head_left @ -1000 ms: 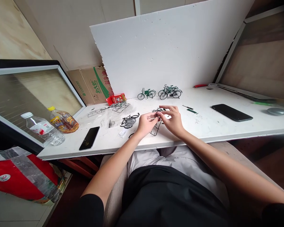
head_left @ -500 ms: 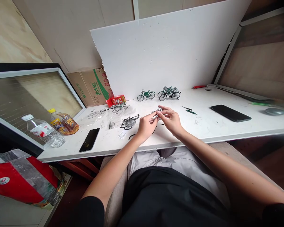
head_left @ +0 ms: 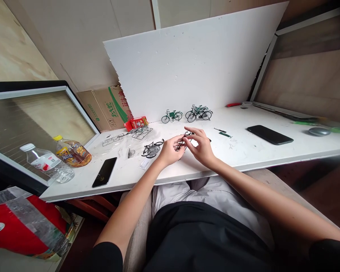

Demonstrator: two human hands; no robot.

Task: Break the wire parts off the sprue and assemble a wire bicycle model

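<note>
Over the front of the white table, both hands meet around a thin black model bicycle part (head_left: 189, 133), apparently a frame piece. My left hand (head_left: 171, 152) is closed, pinching it from the left. From the right, the thumb and fingertips of my right hand (head_left: 201, 146) grip the same part. Fingers cover much of it, so its full shape is hidden. Left of my left hand lie black bicycle parts with a spoked wheel (head_left: 152, 150). Beyond the hands stand a green model bicycle (head_left: 172, 116) and a close group of model bicycles (head_left: 198, 113).
Black part frames (head_left: 140, 132) and clear plastic lie at left, near a red packet (head_left: 136, 123). A phone (head_left: 104, 172) and two bottles (head_left: 73, 153) are farther left. Right of my hands are a green-handled tool (head_left: 225, 134), another phone (head_left: 269, 135) and a mouse (head_left: 319, 131).
The view has shifted slightly. The fingers of my right hand have spread a little and the held part has turned, showing more of itself. A curved black piece near my left wrist is now out of sight.
</note>
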